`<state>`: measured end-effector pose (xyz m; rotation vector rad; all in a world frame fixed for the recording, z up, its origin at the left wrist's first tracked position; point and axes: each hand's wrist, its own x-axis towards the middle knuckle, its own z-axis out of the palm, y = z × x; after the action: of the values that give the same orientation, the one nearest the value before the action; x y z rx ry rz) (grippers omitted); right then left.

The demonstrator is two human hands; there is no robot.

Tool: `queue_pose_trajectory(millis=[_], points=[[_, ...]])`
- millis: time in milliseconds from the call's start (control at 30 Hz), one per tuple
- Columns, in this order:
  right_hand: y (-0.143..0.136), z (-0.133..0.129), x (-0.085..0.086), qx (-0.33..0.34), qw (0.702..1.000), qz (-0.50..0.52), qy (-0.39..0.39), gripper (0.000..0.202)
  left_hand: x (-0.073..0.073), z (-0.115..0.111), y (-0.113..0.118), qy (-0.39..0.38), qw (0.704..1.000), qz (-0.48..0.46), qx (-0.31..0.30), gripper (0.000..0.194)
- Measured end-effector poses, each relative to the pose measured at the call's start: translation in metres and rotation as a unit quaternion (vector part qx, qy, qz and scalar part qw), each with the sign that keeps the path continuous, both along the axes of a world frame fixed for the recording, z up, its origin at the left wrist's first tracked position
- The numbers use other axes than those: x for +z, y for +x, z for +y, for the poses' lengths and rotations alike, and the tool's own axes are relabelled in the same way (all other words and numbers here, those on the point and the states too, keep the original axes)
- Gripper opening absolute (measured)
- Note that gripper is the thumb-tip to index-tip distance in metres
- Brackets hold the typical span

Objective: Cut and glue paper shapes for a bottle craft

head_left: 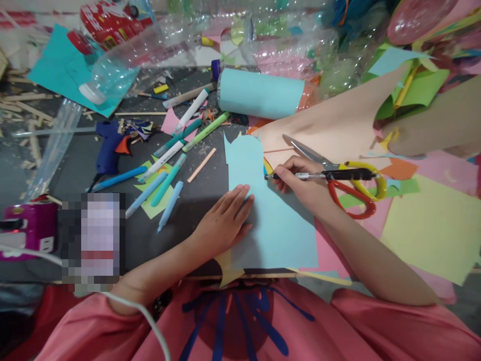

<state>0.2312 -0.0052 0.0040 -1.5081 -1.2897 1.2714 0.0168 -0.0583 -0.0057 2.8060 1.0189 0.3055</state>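
The left hand (pixel 222 219) lay flat on the light blue sheet (pixel 272 225), its fingers spread slightly, at the sheet's left edge. The right hand (pixel 295 180) pinched the black pen (pixel 330 175) between its fingers, the tip at the sheet's right edge. The sheet rested near the front of the dark surface (pixel 150 255). Scissors (pixel 340 173) with yellow and red handles lay beyond and beside the right hand. Markers (pixel 165 160) and a blue glue gun (pixel 108 145) lay to the left; a blue-wrapped bottle (pixel 261 93) lay behind the sheet.
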Motion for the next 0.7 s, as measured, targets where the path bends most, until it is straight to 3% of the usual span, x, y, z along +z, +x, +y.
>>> queue_pose_trajectory(millis=[700], points=[[-0.0018, 0.0002, -0.0006, 0.024, 0.996, -0.077, 0.045, 0.029, -0.0008, -0.0003, 0.0018, -0.019, 1.000, 0.006, 0.022, 0.054]])
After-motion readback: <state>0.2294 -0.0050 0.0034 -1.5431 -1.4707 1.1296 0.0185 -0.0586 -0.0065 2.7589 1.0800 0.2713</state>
